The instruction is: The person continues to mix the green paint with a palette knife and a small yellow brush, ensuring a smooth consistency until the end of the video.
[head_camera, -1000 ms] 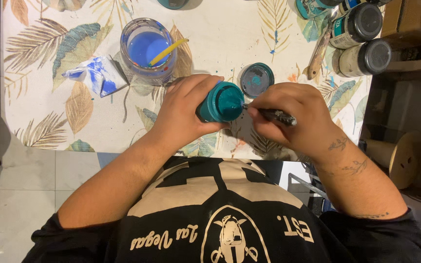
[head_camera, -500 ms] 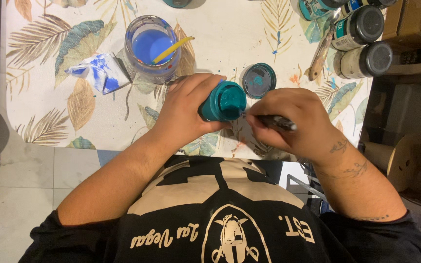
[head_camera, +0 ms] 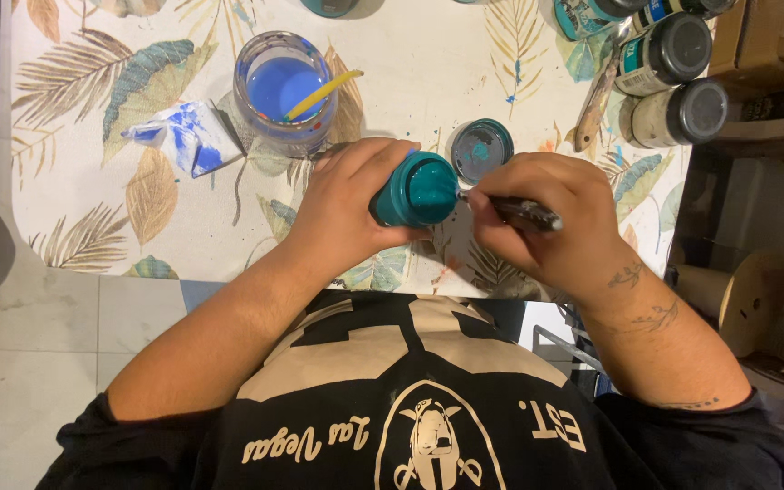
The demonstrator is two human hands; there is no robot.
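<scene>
A person seated at a table covered with a white, leaf-printed cloth grips a small rounded object coated in teal paint in the left hand, fingers wrapped closed around its body, while the right hand pinches a dark-handled paintbrush whose tip meets the object's edge at its 3 o'clock side. The object is held just above the cloth near the table's front edge, over the person's lap. At 12 o'clock from the right hand lies a round teal-smeared lid; at 11 o'clock from the left hand stands a clear glass jar of blue-tinted water with a yellow stick leaning in it (a blue-stained wad of paper sits beside it). Dark-lidded paint jars cluster at 2 o'clock. The paint looks wet, so the closed left fingers could smear it or slip; a jolt of the brush could flick teal onto the cloth or the black printed shirt directly below, and an elbow swing risks tipping the water jar.
</scene>
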